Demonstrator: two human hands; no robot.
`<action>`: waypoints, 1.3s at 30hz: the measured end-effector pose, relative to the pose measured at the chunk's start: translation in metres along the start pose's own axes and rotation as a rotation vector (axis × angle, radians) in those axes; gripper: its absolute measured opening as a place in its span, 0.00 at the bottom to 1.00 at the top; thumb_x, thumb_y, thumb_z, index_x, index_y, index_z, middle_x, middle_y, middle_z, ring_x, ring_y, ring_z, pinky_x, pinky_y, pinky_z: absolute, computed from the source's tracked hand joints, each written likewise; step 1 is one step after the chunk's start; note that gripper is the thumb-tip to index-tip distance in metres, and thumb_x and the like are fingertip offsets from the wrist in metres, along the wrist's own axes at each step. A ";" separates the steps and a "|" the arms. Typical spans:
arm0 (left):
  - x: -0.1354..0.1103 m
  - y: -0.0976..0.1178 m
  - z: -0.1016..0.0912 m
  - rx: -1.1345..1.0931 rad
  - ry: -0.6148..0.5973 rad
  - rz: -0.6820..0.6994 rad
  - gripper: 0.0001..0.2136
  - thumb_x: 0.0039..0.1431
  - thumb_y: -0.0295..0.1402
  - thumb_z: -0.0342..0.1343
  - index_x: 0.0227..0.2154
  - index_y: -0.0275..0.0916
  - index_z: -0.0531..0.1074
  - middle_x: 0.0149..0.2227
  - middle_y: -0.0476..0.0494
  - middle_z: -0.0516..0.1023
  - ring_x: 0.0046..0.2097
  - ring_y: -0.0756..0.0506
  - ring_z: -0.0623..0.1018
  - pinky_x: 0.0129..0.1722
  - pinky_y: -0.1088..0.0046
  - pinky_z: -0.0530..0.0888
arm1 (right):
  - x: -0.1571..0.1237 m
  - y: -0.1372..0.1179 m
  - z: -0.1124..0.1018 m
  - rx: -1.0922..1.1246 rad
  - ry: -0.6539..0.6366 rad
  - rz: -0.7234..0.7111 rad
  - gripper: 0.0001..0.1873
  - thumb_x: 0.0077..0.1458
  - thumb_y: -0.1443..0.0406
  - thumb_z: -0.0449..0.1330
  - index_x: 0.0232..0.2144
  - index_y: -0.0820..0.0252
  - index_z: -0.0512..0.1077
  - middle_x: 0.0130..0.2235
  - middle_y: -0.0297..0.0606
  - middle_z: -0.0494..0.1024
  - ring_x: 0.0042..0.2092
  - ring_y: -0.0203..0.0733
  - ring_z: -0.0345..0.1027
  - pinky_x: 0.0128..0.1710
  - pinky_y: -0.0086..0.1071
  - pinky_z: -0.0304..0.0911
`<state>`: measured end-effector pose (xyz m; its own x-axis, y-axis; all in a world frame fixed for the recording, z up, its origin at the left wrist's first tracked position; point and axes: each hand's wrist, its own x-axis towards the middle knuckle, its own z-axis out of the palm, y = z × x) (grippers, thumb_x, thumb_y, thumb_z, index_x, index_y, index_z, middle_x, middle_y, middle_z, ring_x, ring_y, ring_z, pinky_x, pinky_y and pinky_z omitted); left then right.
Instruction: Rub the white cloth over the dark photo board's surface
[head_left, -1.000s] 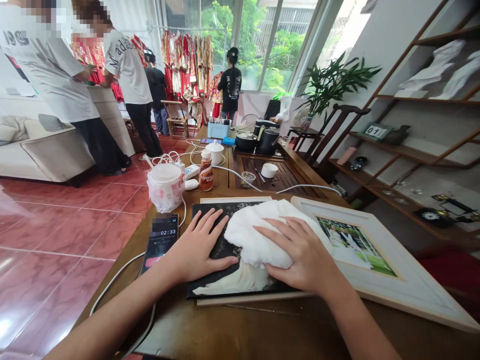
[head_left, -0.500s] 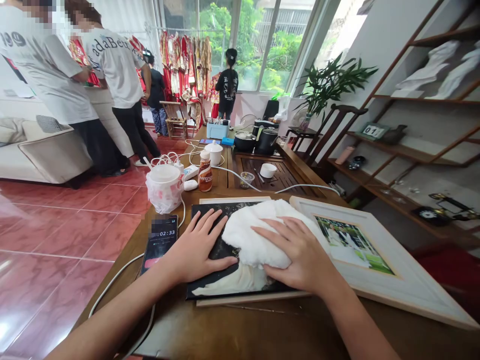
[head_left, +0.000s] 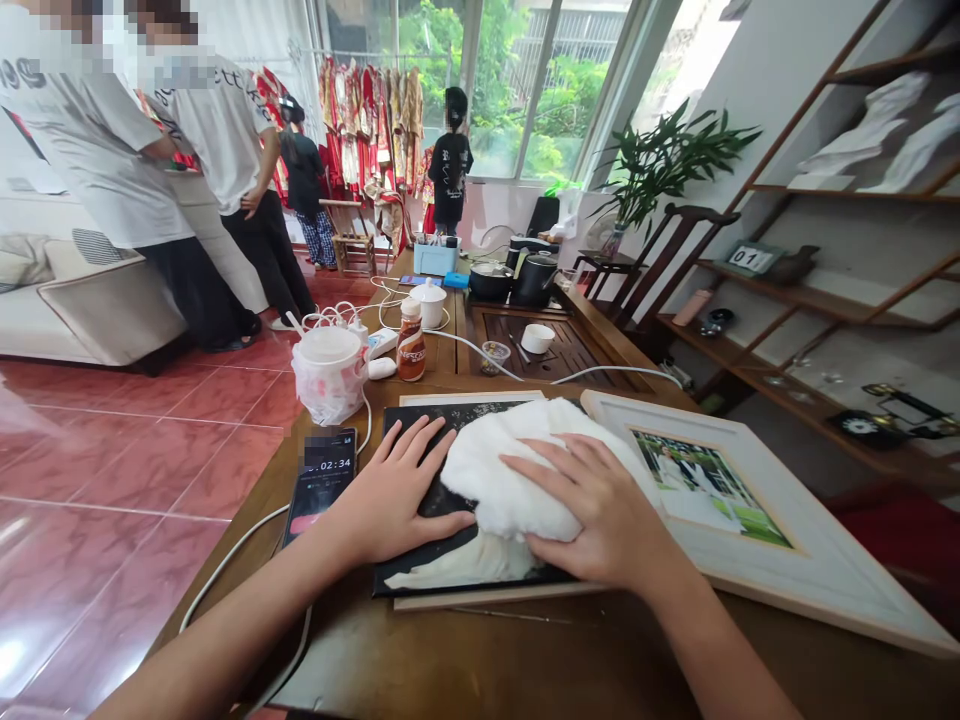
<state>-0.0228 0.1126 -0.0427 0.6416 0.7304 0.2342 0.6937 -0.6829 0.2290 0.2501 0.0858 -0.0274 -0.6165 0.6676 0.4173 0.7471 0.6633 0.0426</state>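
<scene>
My left hand [head_left: 394,492] lies flat with fingers spread on a black glossy photo panel [head_left: 457,418], beside a folded white towel [head_left: 510,480]. My right hand [head_left: 600,508] presses down on top of that towel, holding nothing in its fingers. Under the towel's edge, a white gown shows in the panel's picture [head_left: 457,562]. The panel sits on a pale board [head_left: 495,597]. To the right, a wedding photo [head_left: 705,490] in a wide cream frame [head_left: 814,545] lies flat, its edge close to the towel.
A phone [head_left: 321,488] showing a timer lies left of the panel on the wooden table [head_left: 375,650]. Beyond stand a bagged cup [head_left: 328,375], a Nescafé bottle [head_left: 411,345], cables and a tea tray [head_left: 559,350]. Several people stand at the left rear.
My right hand has slid slightly left on the towel. The phone's timer has gone from 02:33 to 02:34. The people at the back have shifted slightly.
</scene>
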 end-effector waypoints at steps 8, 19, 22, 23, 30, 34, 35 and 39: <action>0.001 -0.001 0.000 0.021 -0.037 0.008 0.40 0.60 0.56 0.53 0.68 0.39 0.49 0.69 0.34 0.52 0.70 0.33 0.49 0.67 0.47 0.48 | 0.003 -0.014 0.002 0.013 0.004 -0.067 0.38 0.46 0.58 0.64 0.60 0.53 0.64 0.59 0.45 0.69 0.55 0.59 0.62 0.58 0.57 0.52; -0.001 0.001 -0.001 -0.002 0.003 -0.018 0.40 0.61 0.61 0.46 0.68 0.39 0.49 0.70 0.36 0.51 0.70 0.35 0.48 0.68 0.49 0.48 | -0.002 0.007 0.001 -0.045 0.024 0.015 0.36 0.48 0.58 0.64 0.60 0.54 0.65 0.58 0.46 0.70 0.54 0.59 0.63 0.55 0.55 0.56; 0.000 0.001 -0.002 0.009 -0.023 -0.009 0.40 0.61 0.58 0.49 0.68 0.39 0.49 0.69 0.35 0.51 0.70 0.34 0.48 0.67 0.48 0.48 | 0.001 -0.003 0.002 -0.016 0.026 -0.043 0.37 0.47 0.58 0.64 0.60 0.54 0.64 0.58 0.46 0.69 0.54 0.59 0.63 0.56 0.56 0.54; 0.000 0.001 -0.002 0.018 -0.043 -0.003 0.40 0.61 0.57 0.51 0.68 0.39 0.49 0.69 0.35 0.51 0.70 0.34 0.48 0.67 0.48 0.48 | 0.002 -0.008 0.002 0.002 0.022 -0.072 0.38 0.46 0.58 0.64 0.60 0.54 0.64 0.58 0.46 0.69 0.55 0.58 0.63 0.57 0.56 0.53; 0.000 0.003 -0.006 0.067 -0.053 -0.010 0.40 0.59 0.54 0.55 0.68 0.40 0.49 0.69 0.34 0.51 0.70 0.33 0.49 0.66 0.42 0.44 | 0.003 -0.012 0.002 0.062 -0.007 -0.086 0.38 0.45 0.60 0.63 0.61 0.53 0.63 0.59 0.44 0.68 0.56 0.55 0.63 0.58 0.53 0.52; -0.001 0.005 -0.007 0.055 -0.001 -0.011 0.39 0.59 0.55 0.54 0.67 0.41 0.50 0.69 0.35 0.53 0.69 0.33 0.53 0.66 0.40 0.44 | 0.002 -0.008 0.002 0.047 0.003 -0.073 0.38 0.46 0.60 0.63 0.61 0.52 0.63 0.59 0.45 0.68 0.56 0.56 0.63 0.58 0.53 0.52; -0.002 0.005 -0.007 0.051 0.000 -0.004 0.39 0.59 0.55 0.54 0.67 0.41 0.51 0.68 0.36 0.54 0.69 0.33 0.53 0.66 0.40 0.45 | 0.002 -0.008 0.002 0.045 0.005 -0.074 0.37 0.46 0.60 0.63 0.60 0.52 0.63 0.59 0.44 0.68 0.56 0.55 0.63 0.58 0.53 0.52; -0.001 0.005 -0.006 0.044 0.006 0.006 0.39 0.60 0.58 0.51 0.67 0.42 0.51 0.68 0.36 0.55 0.68 0.32 0.54 0.65 0.39 0.46 | 0.000 -0.002 0.000 0.016 0.007 -0.045 0.36 0.47 0.60 0.63 0.60 0.52 0.64 0.58 0.44 0.69 0.54 0.55 0.63 0.57 0.53 0.53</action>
<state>-0.0224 0.1085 -0.0363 0.6439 0.7263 0.2406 0.7038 -0.6856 0.1863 0.2483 0.0841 -0.0275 -0.6479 0.6345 0.4215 0.7144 0.6981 0.0474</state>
